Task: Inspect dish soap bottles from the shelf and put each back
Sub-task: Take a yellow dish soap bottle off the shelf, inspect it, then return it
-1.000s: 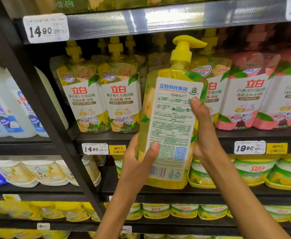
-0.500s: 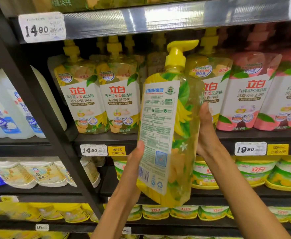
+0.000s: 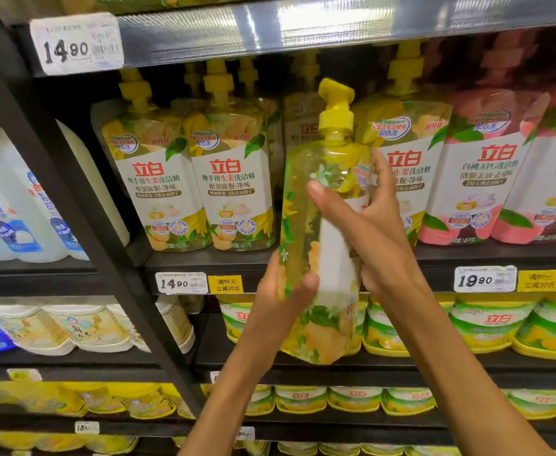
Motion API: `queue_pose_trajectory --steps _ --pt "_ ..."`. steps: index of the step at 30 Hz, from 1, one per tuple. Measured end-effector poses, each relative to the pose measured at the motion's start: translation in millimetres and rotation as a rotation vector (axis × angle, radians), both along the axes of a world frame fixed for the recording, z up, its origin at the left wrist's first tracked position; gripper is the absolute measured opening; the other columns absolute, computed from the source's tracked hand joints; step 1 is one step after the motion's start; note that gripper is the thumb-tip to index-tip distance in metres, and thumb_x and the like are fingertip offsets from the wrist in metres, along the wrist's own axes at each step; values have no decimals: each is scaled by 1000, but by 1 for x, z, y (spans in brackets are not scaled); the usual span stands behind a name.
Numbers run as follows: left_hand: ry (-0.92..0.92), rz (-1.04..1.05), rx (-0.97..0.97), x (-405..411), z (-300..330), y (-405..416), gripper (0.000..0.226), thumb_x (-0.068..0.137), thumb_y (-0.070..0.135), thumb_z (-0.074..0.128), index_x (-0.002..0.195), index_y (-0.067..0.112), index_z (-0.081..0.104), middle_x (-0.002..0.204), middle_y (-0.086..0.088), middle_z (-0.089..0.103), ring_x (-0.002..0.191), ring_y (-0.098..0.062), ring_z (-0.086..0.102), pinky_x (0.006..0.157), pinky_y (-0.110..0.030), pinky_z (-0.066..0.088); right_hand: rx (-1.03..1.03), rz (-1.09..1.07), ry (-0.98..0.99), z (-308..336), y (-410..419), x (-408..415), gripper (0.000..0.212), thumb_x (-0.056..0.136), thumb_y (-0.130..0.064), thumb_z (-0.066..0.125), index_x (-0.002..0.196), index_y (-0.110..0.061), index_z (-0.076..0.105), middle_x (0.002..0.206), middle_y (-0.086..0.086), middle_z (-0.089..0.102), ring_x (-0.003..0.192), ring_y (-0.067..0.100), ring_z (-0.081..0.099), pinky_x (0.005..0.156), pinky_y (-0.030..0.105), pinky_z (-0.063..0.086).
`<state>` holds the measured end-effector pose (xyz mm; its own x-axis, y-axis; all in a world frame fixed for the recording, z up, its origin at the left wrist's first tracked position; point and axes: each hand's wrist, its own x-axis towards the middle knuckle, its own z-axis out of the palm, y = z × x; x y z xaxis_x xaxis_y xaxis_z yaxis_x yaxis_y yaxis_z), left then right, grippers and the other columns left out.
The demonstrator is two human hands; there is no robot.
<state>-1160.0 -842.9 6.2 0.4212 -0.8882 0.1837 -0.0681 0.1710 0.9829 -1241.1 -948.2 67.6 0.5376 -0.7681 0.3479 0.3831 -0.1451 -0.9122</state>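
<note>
Item: dish soap bottle (image 3: 306, 225), clear yellow, yellow pump top, printed with leaves and fruit. You held it upright in the air in front of the shelf (image 3: 303, 258), off the shelf board, its narrow side turned toward you and the pump nozzle pointing up and to the right.

Left hand (image 3: 279, 301): you wrapped it around the bottle's lower left edge, thumb laid across the near face, the other fingers hidden behind the bottle.

Right hand (image 3: 375, 238): you closed it on the bottle's upper right side, thumb across the near face, fingers reaching up behind the shoulder of the bottle.

Behind the bottle: a row of yellow soap bottles (image 3: 194, 179) stood on the same shelf, two to the left of yours and more partly hidden behind it.

Right of those: pink soap bottles (image 3: 487, 179) stood side by side.

Shelf edge below: a price tag (image 3: 181, 283) read 14.90, with a yellow promotion tag (image 3: 225, 284) just beside it.
</note>
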Motion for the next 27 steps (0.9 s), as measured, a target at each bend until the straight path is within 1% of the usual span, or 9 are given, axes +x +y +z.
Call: queue_pose_trajectory --steps 2,5,9,14,16,18,22,24,27 --pt "98 19 -13 -1 -5 4 73 58 71 68 122 38 55 124 1 64 120 -23 57 103 -54 41 16 31 26 2 -4 -3 102 64 -52 79 147 -37 22 150 -6 39 128 11 52 103 37 47" --pt "264 -28 27 5 -5 4 92 51 75 72 130 32 54 128 -1 63 120 -26 57 102 -52 42 20 89 63 8 -17 -9 78 76 -51 72 142 -30 36 132 -4 59 103 2 66 80 19 56" --pt "479 -175 12 8 -7 8 76 59 73 69 120 29 66 124 -7 65 113 -27 63 84 -39 55 152 210 105 9 -24 -6 83 68 -46 72 140 -18 42 118 7 69 101 18 70 84 34 57" --pt "423 -165 61 12 -5 10 56 70 72 54 109 36 71 116 -1 70 107 -20 66 79 -31 57 264 243 4 4 -22 -3 60 72 -42 74 124 -17 59 105 8 74 97 23 72 74 33 58" --pt "328 -98 106 17 -3 13 61 69 75 48 114 39 68 120 1 68 110 -18 65 89 -37 55 260 235 -3 4 -22 -4 52 73 -41 74 119 -18 63 104 7 75 96 22 72 74 33 59" --pt "186 -47 111 21 2 14 59 73 75 42 116 41 65 120 5 68 111 -13 64 97 -41 49 217 156 24 7 -19 -6 61 68 -45 76 122 -19 60 103 5 75 93 21 73 74 35 60" --pt "17 7 51 14 8 4 71 58 65 58 118 27 57 111 1 71 99 -14 69 80 -30 57 36 46 33 8 -11 -5 67 59 -48 81 117 -25 55 101 3 75 87 19 74 66 33 60" --pt "9 37 0 15 7 -2 70 52 57 66 115 25 57 105 4 73 93 -11 70 70 -22 56 -58 24 11 7 -9 -4 63 63 -47 85 115 -28 53 103 1 74 89 18 73 70 34 60" --pt "-20 50 -83 20 4 -6 78 52 48 76 120 19 52 105 1 72 97 -12 69 71 -20 55 -224 -20 -21 3 -10 -7 63 63 -48 79 117 -35 49 108 -7 71 100 11 69 81 27 57"
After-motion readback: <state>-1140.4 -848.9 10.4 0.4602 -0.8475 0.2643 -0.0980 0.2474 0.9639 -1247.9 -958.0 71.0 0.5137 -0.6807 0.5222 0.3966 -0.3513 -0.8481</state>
